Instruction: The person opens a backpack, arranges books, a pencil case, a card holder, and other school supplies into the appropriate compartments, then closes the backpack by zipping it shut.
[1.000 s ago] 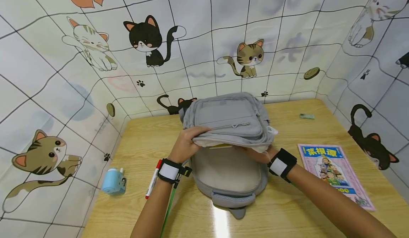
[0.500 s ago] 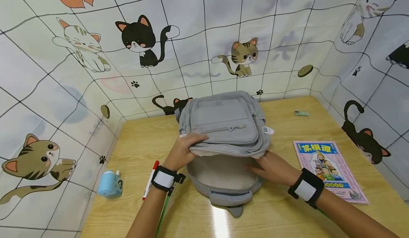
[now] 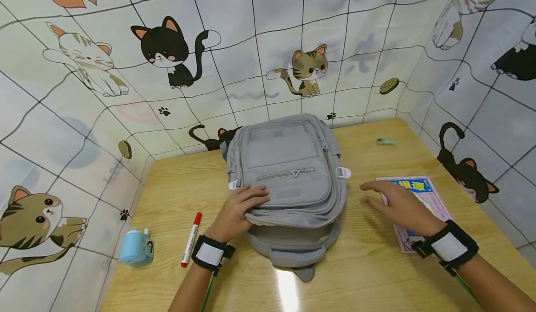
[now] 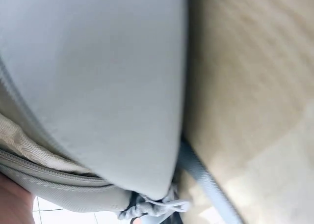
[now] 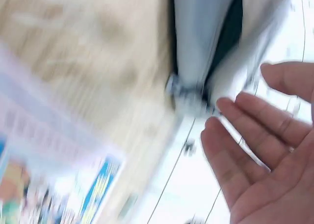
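Note:
A grey backpack (image 3: 284,158) lies on the table, its front part folded over and its main opening gaping toward me. My left hand (image 3: 234,212) holds the left edge of that front part, fingers over the top. The thumb is hidden. In the left wrist view, a bit of this hand (image 4: 12,202) shows beside the zipper edge. To the right of the bag, my right hand (image 3: 402,205) hovers over a pink comic book (image 3: 431,195) and holds nothing. Its fingers (image 5: 230,160) are spread and relaxed in the right wrist view.
A red-and-white marker (image 3: 191,240) and a light blue pencil sharpener-like object (image 3: 136,247) lie on the left. A small green item (image 3: 385,141) sits at the back right. Cat-print cloth (image 3: 234,47) walls the table's back and sides.
My right hand has come out from the backpack's opening and moved right to above the comic book. The front part has sunk lower, narrowing the opening. My left hand remains at its edge.

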`<state>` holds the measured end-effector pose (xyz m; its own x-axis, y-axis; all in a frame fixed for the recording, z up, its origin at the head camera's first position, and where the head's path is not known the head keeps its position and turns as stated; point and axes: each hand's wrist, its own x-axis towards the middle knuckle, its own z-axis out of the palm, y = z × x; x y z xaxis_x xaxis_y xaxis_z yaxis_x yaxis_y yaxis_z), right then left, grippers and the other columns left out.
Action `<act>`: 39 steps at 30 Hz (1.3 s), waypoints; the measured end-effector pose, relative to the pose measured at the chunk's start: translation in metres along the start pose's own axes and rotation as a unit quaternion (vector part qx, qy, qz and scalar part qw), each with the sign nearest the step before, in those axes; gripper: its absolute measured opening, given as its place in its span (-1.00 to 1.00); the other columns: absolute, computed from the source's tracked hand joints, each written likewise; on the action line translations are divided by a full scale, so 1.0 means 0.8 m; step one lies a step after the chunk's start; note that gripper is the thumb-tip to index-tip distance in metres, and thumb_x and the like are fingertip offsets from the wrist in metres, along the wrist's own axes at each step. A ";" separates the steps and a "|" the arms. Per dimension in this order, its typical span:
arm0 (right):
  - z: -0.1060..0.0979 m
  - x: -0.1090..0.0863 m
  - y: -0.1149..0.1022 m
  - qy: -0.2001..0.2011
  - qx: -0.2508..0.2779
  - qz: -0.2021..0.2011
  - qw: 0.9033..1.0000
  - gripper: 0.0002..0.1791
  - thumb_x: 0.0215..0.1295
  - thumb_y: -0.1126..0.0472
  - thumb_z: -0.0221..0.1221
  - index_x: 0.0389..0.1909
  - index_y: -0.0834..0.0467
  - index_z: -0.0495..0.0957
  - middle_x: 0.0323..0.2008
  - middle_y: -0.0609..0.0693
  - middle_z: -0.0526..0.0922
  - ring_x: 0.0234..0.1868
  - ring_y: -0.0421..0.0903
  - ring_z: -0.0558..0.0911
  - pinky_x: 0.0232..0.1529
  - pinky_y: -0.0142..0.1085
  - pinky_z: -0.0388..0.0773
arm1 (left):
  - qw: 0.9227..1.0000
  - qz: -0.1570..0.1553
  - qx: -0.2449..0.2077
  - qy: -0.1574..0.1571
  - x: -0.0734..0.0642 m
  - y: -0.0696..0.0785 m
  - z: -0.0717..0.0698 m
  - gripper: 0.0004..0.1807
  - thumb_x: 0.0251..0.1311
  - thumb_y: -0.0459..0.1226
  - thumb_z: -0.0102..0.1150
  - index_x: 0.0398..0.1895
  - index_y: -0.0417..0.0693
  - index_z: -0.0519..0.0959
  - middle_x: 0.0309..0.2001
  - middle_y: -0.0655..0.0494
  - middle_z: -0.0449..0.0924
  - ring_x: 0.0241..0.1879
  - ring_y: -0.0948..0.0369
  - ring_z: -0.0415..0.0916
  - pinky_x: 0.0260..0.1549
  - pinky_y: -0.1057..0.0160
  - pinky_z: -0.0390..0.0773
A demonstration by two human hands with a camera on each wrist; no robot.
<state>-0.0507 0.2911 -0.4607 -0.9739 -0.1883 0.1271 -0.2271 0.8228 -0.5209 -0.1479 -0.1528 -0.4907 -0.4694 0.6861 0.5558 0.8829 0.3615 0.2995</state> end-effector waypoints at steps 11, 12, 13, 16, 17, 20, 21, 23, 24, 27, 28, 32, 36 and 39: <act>-0.048 -0.036 0.106 0.045 -0.094 0.213 0.972 -0.29 0.46 0.07 0.30 0.29 0.62 0.42 0.21 0.66 0.49 0.12 0.58 0.56 0.05 0.42 0.51 | 1.000 0.016 0.007 -0.003 -0.020 0.010 0.029 -0.29 -0.15 -0.62 0.38 0.20 -0.04 0.71 0.32 -0.06 0.63 0.39 -0.07 0.53 0.44 -0.27 0.36; -0.045 -0.040 0.113 0.045 -0.100 0.230 0.967 -0.24 0.43 0.05 0.32 0.29 0.65 0.39 0.18 0.67 0.48 0.10 0.57 0.56 0.04 0.42 0.52 | 1.000 0.014 0.008 -0.006 -0.022 0.011 0.029 -0.29 -0.14 -0.60 0.42 0.20 -0.04 0.71 0.32 -0.06 0.63 0.40 -0.07 0.52 0.44 -0.25 0.36; -0.042 -0.044 0.119 0.045 -0.103 0.245 0.963 -0.18 0.41 0.01 0.33 0.28 0.68 0.38 0.16 0.68 0.48 0.06 0.56 0.57 0.01 0.40 0.54 | 1.000 0.012 0.009 -0.010 -0.023 0.012 0.028 -0.30 -0.14 -0.57 0.47 0.21 -0.03 0.71 0.33 -0.06 0.62 0.41 -0.06 0.51 0.45 -0.25 0.35; -0.031 -0.053 0.130 0.034 -0.114 0.292 0.949 -0.01 0.35 -0.15 0.37 0.27 0.71 0.32 0.10 0.68 0.46 -0.01 0.51 0.56 -0.10 0.34 0.58 | 1.000 0.002 0.011 -0.021 -0.026 0.013 0.023 -0.27 -0.19 -0.52 0.55 0.21 -0.03 0.70 0.35 -0.06 0.61 0.42 -0.07 0.49 0.47 -0.24 0.31; -0.028 -0.054 0.132 0.032 -0.116 0.304 0.945 0.04 0.32 -0.20 0.38 0.27 0.71 0.31 0.09 0.67 0.45 -0.02 0.50 0.55 -0.13 0.32 0.59 | 1.000 0.000 0.011 -0.024 -0.026 0.014 0.022 -0.25 -0.22 -0.53 0.56 0.21 -0.03 0.70 0.36 -0.06 0.60 0.42 -0.09 0.49 0.47 -0.24 0.31; -0.022 -0.054 0.133 0.036 -0.127 0.326 0.936 0.11 0.26 -0.29 0.40 0.24 0.71 0.31 0.08 0.68 0.44 -0.02 0.52 0.55 -0.17 0.32 0.60 | 0.999 -0.006 0.005 -0.032 -0.026 0.013 0.018 -0.21 -0.26 -0.55 0.54 0.23 -0.03 0.69 0.38 -0.06 0.59 0.44 -0.11 0.47 0.49 -0.25 0.28; -0.021 -0.054 0.132 0.040 -0.129 0.330 0.934 0.13 0.24 -0.30 0.40 0.24 0.71 0.32 0.07 0.69 0.44 -0.01 0.53 0.55 -0.17 0.33 0.60 | 0.999 -0.006 0.003 -0.034 -0.026 0.013 0.018 -0.20 -0.26 -0.56 0.52 0.24 -0.03 0.69 0.38 -0.07 0.58 0.45 -0.12 0.46 0.49 -0.26 0.27; -0.022 -0.053 0.133 0.044 -0.128 0.338 0.931 0.13 0.23 -0.29 0.41 0.24 0.72 0.32 0.06 0.70 0.44 -0.01 0.56 0.56 -0.16 0.33 0.59 | 0.999 -0.006 0.001 -0.037 -0.024 0.012 0.019 -0.19 -0.27 -0.58 0.47 0.25 -0.02 0.68 0.39 -0.06 0.57 0.45 -0.13 0.45 0.50 -0.26 0.26; -0.024 -0.054 0.134 0.043 -0.123 0.342 0.931 0.13 0.23 -0.29 0.41 0.24 0.73 0.32 0.04 0.70 0.45 -0.03 0.55 0.58 -0.18 0.31 0.60 | 0.999 -0.007 -0.001 -0.039 -0.023 0.012 0.021 -0.19 -0.26 -0.57 0.46 0.26 -0.01 0.68 0.40 -0.06 0.57 0.46 -0.13 0.45 0.50 -0.26 0.25; -0.025 -0.043 0.135 0.028 -0.100 0.343 0.933 0.12 0.24 -0.28 0.41 0.20 0.74 0.32 -0.04 0.67 0.48 -0.13 0.48 0.62 -0.25 0.19 0.60 | 0.999 -0.011 0.002 -0.037 -0.028 0.011 0.017 -0.20 -0.23 -0.56 0.45 0.26 -0.01 0.68 0.40 -0.06 0.57 0.46 -0.14 0.45 0.51 -0.25 0.24; -0.026 -0.040 0.137 0.022 -0.087 0.346 0.934 0.10 0.23 -0.28 0.41 0.18 0.73 0.34 -0.08 0.64 0.51 -0.17 0.43 0.64 -0.29 0.12 0.59 | 0.999 -0.012 0.004 -0.036 -0.028 0.011 0.017 -0.21 -0.21 -0.55 0.46 0.26 0.00 0.68 0.39 -0.05 0.57 0.45 -0.14 0.45 0.51 -0.25 0.24; -0.029 -0.037 0.148 0.009 -0.020 0.365 0.931 -0.01 0.20 -0.30 0.44 0.05 0.61 0.45 -0.26 0.41 0.61 -0.31 0.19 0.65 -0.42 -0.15 0.52 | 0.999 -0.014 0.004 -0.039 -0.028 0.012 0.016 -0.26 -0.14 -0.50 0.51 0.26 0.00 0.67 0.40 -0.05 0.56 0.47 -0.11 0.45 0.52 -0.23 0.23; -0.031 -0.039 0.159 0.006 0.037 0.372 0.927 -0.14 0.20 -0.25 0.48 -0.01 0.51 0.50 -0.23 0.37 0.60 -0.26 0.16 0.65 -0.35 -0.19 0.50 | 0.999 -0.013 0.003 -0.049 -0.024 0.014 0.014 -0.26 -0.14 -0.46 0.54 0.27 0.00 0.67 0.41 -0.04 0.56 0.48 -0.07 0.43 0.53 -0.23 0.23; -0.032 -0.040 0.159 0.006 0.053 0.365 0.929 -0.07 0.23 -0.19 0.47 0.17 0.55 0.39 -0.06 0.46 0.48 -0.11 0.25 0.59 -0.18 -0.06 0.54 | 0.999 -0.008 0.007 -0.053 -0.020 0.016 0.012 -0.22 -0.19 -0.45 0.55 0.27 0.00 0.67 0.40 -0.05 0.56 0.48 -0.07 0.43 0.51 -0.25 0.25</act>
<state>-0.0483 0.4155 -0.5097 -0.8685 0.4060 -0.2844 0.4946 0.6714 -0.5518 -0.1288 -0.1532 -0.5034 -0.4816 0.7425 0.4655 0.8753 0.3813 0.2973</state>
